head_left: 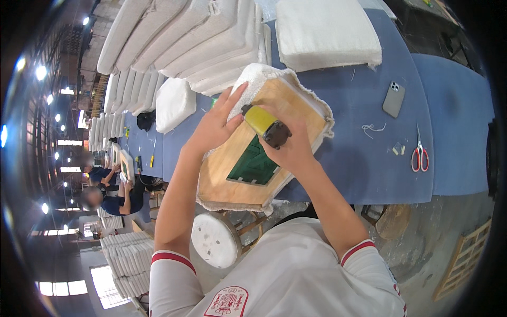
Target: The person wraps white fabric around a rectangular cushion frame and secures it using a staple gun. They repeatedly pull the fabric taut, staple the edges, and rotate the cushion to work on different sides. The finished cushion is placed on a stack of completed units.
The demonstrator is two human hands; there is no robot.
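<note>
stapler nose and seat board far edge behind both hands

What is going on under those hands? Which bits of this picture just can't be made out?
- Head view: the nose of the yellow tool is hidden under the right hand.
- The fabric edge under the left hand: the palm covers the grip.
- The small objects by the scissors: too small to identify.
- The people at the far table: blurred, their work unreadable.
</note>
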